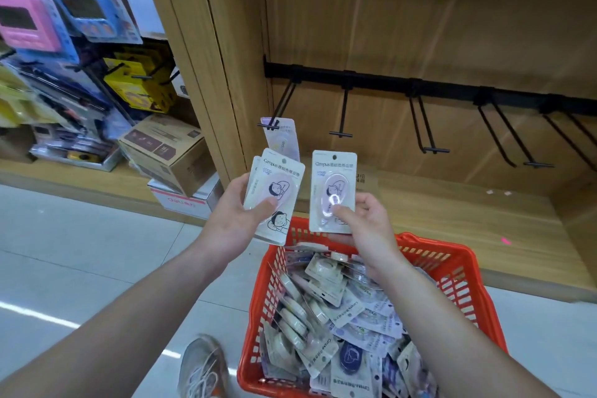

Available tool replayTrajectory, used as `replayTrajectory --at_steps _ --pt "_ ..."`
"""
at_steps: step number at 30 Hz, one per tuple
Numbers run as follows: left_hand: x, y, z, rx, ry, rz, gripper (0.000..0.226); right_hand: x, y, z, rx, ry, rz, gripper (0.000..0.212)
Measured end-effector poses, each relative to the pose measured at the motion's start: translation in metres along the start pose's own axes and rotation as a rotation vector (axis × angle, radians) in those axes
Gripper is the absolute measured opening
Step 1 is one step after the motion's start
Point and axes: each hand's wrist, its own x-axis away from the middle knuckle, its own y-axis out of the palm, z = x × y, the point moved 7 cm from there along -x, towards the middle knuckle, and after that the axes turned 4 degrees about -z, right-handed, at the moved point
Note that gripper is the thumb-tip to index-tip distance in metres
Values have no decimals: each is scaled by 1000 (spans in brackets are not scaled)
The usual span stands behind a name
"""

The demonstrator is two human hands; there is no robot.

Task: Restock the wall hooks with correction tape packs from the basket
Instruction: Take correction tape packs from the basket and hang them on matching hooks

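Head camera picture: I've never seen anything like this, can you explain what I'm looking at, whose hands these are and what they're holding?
This is one picture from a camera worn on a person's head, looking forward and down, so the arms are the wearer's own. There is no machine. The left hand holds a small stack of packs of correction tape; the right hand pinches a single pack. Below stands a red basket full of more packs. On the wooden wall black hooks stick out; the leftmost carries one hanging pack, the others in view look bare.
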Motion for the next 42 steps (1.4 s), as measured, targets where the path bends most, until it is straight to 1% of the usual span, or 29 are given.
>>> replayTrajectory --at_steps 4,9,16,19,22,25,26,27,29,31,32,34,36,38,40,42 --pt "3 -3 -1 -25 2 21 57 -17 -19 -2 96 -29 72 26" --pt "5 -6 0 -13 17 31 57 -39 -17 -16 136 -90 82 27" --pt "2 -11 -2 -30 35 35 54 -52 -16 -12 84 -96 155 21" --pt "3 -10 -3 -39 31 25 57 -65 -18 -14 97 -80 197 22" --pt "5 -8 -2 -38 29 21 62 -79 -24 -10 180 3 272 29" --pt "6 -8 -1 -36 28 27 63 -74 -30 -10 359 14 320 50" --pt "7 -8 0 -43 29 28 63 -66 -28 -12 419 -7 312 55" --pt "7 -7 0 -50 33 29 64 -56 -24 -15 462 -40 290 54" --pt "7 -6 0 -51 47 27 65 -33 -7 -16 484 -114 161 41" --pt "8 -6 0 -38 53 32 65 -12 17 -11 361 -93 -36 28" --pt "9 -5 -1 -34 53 33 65 -3 29 -6 272 -50 -125 26" --pt "10 -3 -1 -45 61 32 68 7 46 -1 151 5 -216 25" --pt "13 -1 1 -65 79 25 71 11 52 -2 103 -4 -209 29" --pt "15 1 3 -73 82 25 68 8 52 -5 59 -15 -183 30" --pt "14 0 1 -37 51 35 58 1 44 -8 -7 -3 -149 28" --pt "11 -4 -1 -2 32 63 47 -9 29 -13 -20 -9 -76 23"
